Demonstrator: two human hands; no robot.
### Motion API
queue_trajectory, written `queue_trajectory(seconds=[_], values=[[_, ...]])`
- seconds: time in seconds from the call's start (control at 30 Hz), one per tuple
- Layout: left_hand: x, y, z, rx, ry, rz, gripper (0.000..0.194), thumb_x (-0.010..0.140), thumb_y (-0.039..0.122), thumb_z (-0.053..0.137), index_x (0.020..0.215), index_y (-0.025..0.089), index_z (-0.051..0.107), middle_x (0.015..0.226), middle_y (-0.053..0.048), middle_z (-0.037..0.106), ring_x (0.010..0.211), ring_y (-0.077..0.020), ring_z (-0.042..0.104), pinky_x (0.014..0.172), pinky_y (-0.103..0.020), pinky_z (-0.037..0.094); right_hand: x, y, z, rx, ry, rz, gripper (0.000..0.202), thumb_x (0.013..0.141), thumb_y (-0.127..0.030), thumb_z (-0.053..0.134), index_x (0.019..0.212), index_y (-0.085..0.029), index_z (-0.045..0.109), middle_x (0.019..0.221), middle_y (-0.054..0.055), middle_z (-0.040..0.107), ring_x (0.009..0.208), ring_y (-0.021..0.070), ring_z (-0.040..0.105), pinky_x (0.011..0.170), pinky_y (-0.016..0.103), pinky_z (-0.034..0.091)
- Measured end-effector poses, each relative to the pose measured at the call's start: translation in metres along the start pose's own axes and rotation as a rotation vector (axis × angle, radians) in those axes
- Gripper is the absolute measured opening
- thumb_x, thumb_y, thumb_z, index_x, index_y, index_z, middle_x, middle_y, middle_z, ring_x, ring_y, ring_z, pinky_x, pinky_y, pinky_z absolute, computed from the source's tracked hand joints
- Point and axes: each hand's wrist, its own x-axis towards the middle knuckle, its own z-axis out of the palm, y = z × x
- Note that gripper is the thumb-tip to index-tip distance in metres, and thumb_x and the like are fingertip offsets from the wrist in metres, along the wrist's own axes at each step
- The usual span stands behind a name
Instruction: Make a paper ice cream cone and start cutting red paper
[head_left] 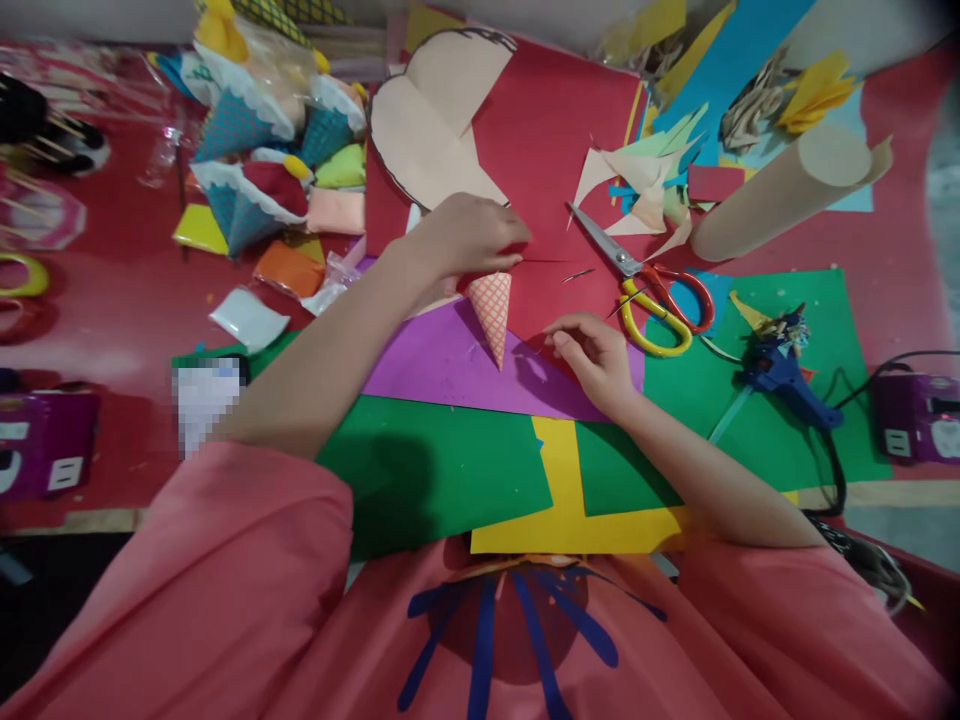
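A small paper cone (493, 315) with an orange-and-cream lattice pattern points downward over the purple sheet (427, 355). My left hand (484, 235) is closed at its wide upper end, palm down, hiding the rim and the thumb. To the right of the cone and apart from it, my right hand (592, 360) has its fingers curled in and the thumb drawn against them; whatever is pinched there is too small to make out. Scissors (637, 270) with one red and one yellow handle lie just beyond the right hand. Thin dark needle-like pieces (577, 275) rest on the red sheet (555, 140).
Several blue patterned cones (244, 205) and small coloured packets (289, 268) crowd the left. Beige cut paper (427, 120) lies at the back. On the right are paper scraps (637, 180), a beige roll (780, 195) and a blue glue gun (787, 375) with its cord.
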Motion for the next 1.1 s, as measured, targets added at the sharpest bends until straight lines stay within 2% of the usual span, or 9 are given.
queue_trajectory(seconds=[0.1,0.2,0.3,0.4,0.6,0.73,0.97,1.03,1.1], values=[[-0.006,0.010,-0.004,0.151,-0.108,0.051,0.032,0.093,0.026,0.037,0.104,0.020,0.066,0.105,-0.006,0.071,0.094,-0.0192,0.062,0.075,-0.033,0.044,0.001,0.000,0.001,-0.041,-0.017,-0.019,0.016,0.093,-0.028,0.051,0.087,-0.019,0.063,0.084,0.003,0.071,0.078,0.0147,0.066,0.073,0.029,0.052],[-0.006,0.010,-0.008,0.168,-0.097,0.001,0.031,0.092,0.023,0.036,0.100,0.018,0.065,0.098,-0.007,0.071,0.088,-0.0177,0.060,0.072,-0.032,0.042,0.001,0.001,0.002,-0.285,-0.102,-0.098,0.016,0.092,-0.027,0.050,0.094,-0.019,0.064,0.096,0.007,0.073,0.094,0.0200,0.067,0.088,0.038,0.052],[-0.005,0.002,-0.018,0.144,-0.029,-0.134,0.029,0.093,0.026,0.037,0.102,0.021,0.063,0.099,-0.004,0.070,0.089,-0.0166,0.057,0.075,-0.031,0.043,0.002,0.002,0.001,-0.609,-0.228,-0.116,0.036,0.088,-0.034,0.059,0.119,-0.015,0.060,0.132,0.015,0.062,0.129,0.0307,0.052,0.109,0.051,0.040],[-0.010,0.000,-0.034,0.066,-0.011,-0.307,0.021,0.091,0.028,0.045,0.100,0.028,0.063,0.114,-0.003,0.068,0.102,-0.0210,0.059,0.080,-0.035,0.046,0.003,0.001,-0.001,-0.783,-0.300,-0.069,0.050,0.088,-0.035,0.062,0.131,-0.009,0.055,0.145,0.021,0.051,0.138,0.0341,0.044,0.113,0.054,0.038],[-0.044,0.059,-0.048,-0.166,0.086,-0.488,0.034,0.092,0.040,0.053,0.119,0.020,0.054,0.120,-0.008,0.065,0.108,-0.0252,0.064,0.092,-0.040,0.051,0.003,-0.005,-0.001,-0.943,-0.367,-0.180,0.026,0.094,-0.017,0.048,0.108,-0.008,0.068,0.128,0.021,0.065,0.126,0.0333,0.057,0.105,0.049,0.049],[-0.072,0.091,-0.035,-0.151,0.001,-0.390,0.034,0.085,0.023,0.059,0.118,0.019,0.055,0.126,-0.012,0.060,0.107,-0.0257,0.064,0.084,-0.034,0.055,-0.002,-0.010,-0.001,-0.976,-0.354,-0.176,0.028,0.093,-0.008,0.043,0.108,-0.006,0.066,0.120,0.023,0.068,0.118,0.0325,0.063,0.094,0.045,0.056],[-0.106,0.061,-0.029,-0.125,0.064,-0.485,0.037,0.088,0.011,0.042,0.122,0.016,0.057,0.129,-0.014,0.058,0.118,-0.0303,0.059,0.101,-0.045,0.050,-0.026,-0.027,-0.025,-0.978,-0.249,-0.372,0.022,0.093,-0.010,0.043,0.099,-0.011,0.064,0.114,0.018,0.072,0.109,0.0282,0.069,0.087,0.039,0.059],[-0.112,0.064,-0.029,-0.043,0.173,-0.372,0.047,0.087,0.009,0.043,0.132,0.020,0.051,0.143,-0.011,0.051,0.134,-0.0305,0.048,0.118,-0.052,0.034,-0.035,-0.027,-0.030,-0.933,-0.252,-0.389,0.019,0.095,-0.013,0.044,0.094,-0.013,0.064,0.113,0.017,0.073,0.107,0.0273,0.070,0.086,0.038,0.060],[-0.115,0.078,-0.024,-0.032,0.156,-0.072,0.054,0.085,0.009,0.048,0.138,0.022,0.046,0.151,-0.010,0.045,0.142,-0.0294,0.039,0.119,-0.052,0.032,-0.041,-0.027,-0.033,-0.877,-0.265,-0.345,0.020,0.096,-0.017,0.045,0.093,-0.015,0.064,0.112,0.015,0.073,0.106,0.0263,0.070,0.084,0.038,0.060]])
